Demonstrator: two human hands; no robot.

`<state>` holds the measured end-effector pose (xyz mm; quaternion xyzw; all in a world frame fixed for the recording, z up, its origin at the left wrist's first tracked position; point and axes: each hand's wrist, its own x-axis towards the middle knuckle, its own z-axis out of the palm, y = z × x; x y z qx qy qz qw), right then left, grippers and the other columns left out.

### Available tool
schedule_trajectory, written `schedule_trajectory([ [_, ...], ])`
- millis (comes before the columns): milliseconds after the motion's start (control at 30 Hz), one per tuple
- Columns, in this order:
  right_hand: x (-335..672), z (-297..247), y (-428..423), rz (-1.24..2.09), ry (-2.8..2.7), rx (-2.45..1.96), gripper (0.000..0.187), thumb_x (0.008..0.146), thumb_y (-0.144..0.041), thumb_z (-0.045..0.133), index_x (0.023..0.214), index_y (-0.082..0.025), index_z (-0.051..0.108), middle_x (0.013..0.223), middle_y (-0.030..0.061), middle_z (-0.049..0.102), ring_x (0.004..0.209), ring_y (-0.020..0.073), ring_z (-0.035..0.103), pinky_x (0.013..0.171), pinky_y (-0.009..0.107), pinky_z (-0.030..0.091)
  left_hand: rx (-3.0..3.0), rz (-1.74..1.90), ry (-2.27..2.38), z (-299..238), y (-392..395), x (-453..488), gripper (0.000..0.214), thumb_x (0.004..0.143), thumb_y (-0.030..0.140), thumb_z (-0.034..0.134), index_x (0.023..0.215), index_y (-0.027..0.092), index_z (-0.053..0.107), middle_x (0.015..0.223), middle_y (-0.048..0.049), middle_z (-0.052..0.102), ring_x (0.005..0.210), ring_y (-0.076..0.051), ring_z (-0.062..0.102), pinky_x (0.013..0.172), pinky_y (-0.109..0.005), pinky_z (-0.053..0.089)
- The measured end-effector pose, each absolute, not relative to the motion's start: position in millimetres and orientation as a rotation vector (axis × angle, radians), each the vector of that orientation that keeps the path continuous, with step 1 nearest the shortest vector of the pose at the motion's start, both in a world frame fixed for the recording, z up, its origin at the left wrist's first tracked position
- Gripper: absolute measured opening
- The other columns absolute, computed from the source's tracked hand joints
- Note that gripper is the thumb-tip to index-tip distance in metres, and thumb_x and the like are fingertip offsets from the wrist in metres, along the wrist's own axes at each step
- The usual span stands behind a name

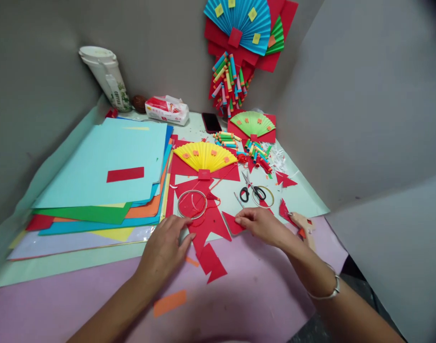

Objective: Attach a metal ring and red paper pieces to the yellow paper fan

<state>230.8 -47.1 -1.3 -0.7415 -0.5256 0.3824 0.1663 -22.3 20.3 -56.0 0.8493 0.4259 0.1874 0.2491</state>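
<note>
My right hand (262, 225) pinches a small red paper piece (230, 223) between thumb and fingertips, just above the table's front part. With thumb and fingers apart, my left hand (167, 242) rests at the edge of a large red paper cutout (207, 224) with a notched lower end. Its fingertips are close to a round ring (178, 202) lying on that cutout; whether they touch it I cannot tell. Above sits a yellow pleated fan (205, 156) with orange squares. Black-handled scissors (247, 180) lie beyond my right hand, beside a second ring (272, 200).
Coloured paper sheets (96, 157) are stacked at left. A glue gun (305, 226) lies right of my right hand. At the back are a white cup (105, 76), tissues (167, 109) and a phone (211, 123). A blue fan decoration (239, 24) hangs on the wall.
</note>
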Motion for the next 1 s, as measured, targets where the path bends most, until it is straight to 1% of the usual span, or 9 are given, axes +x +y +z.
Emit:
schedule_trajectory([
  [133, 226, -14, -45, 1.056, -1.49, -2.119, 0.015, 0.083, -0.029, 0.057, 0.078, -0.021, 0.069, 0.072, -0.002, 0.067, 0.064, 0.0121, 0.054, 0.061, 0.024, 0.038, 2.244, 0.575, 1.225, -48, 11, -25, 0.03, 0.089, 0.035, 0.05, 0.112, 0.019, 0.059, 0.104, -0.0088, 0.064, 0.1, -0.026, 0.058, 0.087, -0.04, 0.046],
  [233, 223, -20, -45, 1.031, -1.479, -2.114, 0.012, 0.082, -0.027, 0.058, 0.08, -0.021, 0.068, 0.073, -0.0022, 0.068, 0.064, 0.012, 0.055, 0.059, 0.023, 0.038, 2.058, 0.51, 1.327, -42, 1, -30, 0.033, 0.087, 0.038, 0.051, 0.115, 0.02, 0.055, 0.098, -0.0063, 0.064, 0.085, -0.023, 0.061, 0.078, -0.038, 0.049],
  [300, 220, -23, -44, 1.023, -1.474, -2.109, 0.01, 0.081, -0.026, 0.059, 0.079, -0.021, 0.067, 0.072, -0.0026, 0.068, 0.063, 0.0115, 0.054, 0.058, 0.023, 0.037, 1.864, 0.411, 1.316, -41, -4, -31, 0.036, 0.084, 0.04, 0.053, 0.114, 0.02, 0.053, 0.095, -0.0052, 0.064, 0.075, -0.021, 0.062, 0.073, -0.037, 0.05],
  [333, 219, -24, -44, 1.022, -1.473, -2.106, 0.009, 0.08, -0.025, 0.059, 0.079, -0.021, 0.067, 0.071, -0.0028, 0.068, 0.062, 0.0114, 0.054, 0.057, 0.023, 0.036, 1.762, 0.379, 1.284, -41, -5, -31, 0.037, 0.083, 0.041, 0.055, 0.112, 0.02, 0.052, 0.093, -0.005, 0.064, 0.073, -0.02, 0.062, 0.071, -0.036, 0.051],
  [467, 214, -26, -42, 1.04, -1.474, -2.079, 0.008, 0.08, -0.025, 0.059, 0.077, -0.022, 0.066, 0.067, -0.0036, 0.066, 0.058, 0.0107, 0.053, 0.055, 0.022, 0.036, 1.41, 0.435, 1.172, -43, -7, -26, 0.041, 0.075, 0.042, 0.061, 0.106, 0.018, 0.05, 0.087, -0.0043, 0.061, 0.079, -0.021, 0.064, 0.072, -0.035, 0.053],
  [633, 210, -31, -41, 1.07, -1.471, -2.042, 0.009, 0.081, -0.026, 0.058, 0.079, -0.021, 0.065, 0.063, -0.0039, 0.064, 0.055, 0.01, 0.05, 0.054, 0.022, 0.036, 1.247, 0.501, 1.173, -40, -8, -20, 0.047, 0.068, 0.041, 0.067, 0.105, 0.017, 0.05, 0.093, -0.0055, 0.061, 0.081, -0.02, 0.063, 0.076, -0.035, 0.054],
  [767, 209, -35, -43, 1.092, -1.475, -2.023, 0.009, 0.08, -0.026, 0.059, 0.08, -0.02, 0.066, 0.062, -0.0038, 0.062, 0.053, 0.0103, 0.048, 0.053, 0.022, 0.035, 1.267, 0.48, 1.186, -39, -10, -21, 0.045, 0.071, 0.042, 0.065, 0.106, 0.017, 0.051, 0.099, -0.0063, 0.059, 0.079, -0.019, 0.064, 0.075, -0.035, 0.053],
  [1000, 210, -28, -46, 1.091, -1.488, -2.005, 0.01, 0.081, -0.027, 0.058, 0.081, -0.021, 0.066, 0.066, -0.0031, 0.064, 0.059, 0.0116, 0.052, 0.057, 0.023, 0.038, 1.498, 0.328, 1.169, -40, -16, -26, 0.037, 0.08, 0.041, 0.058, 0.108, 0.017, 0.056, 0.083, -0.0022, 0.063, 0.074, -0.02, 0.062, 0.069, -0.032, 0.048],
])
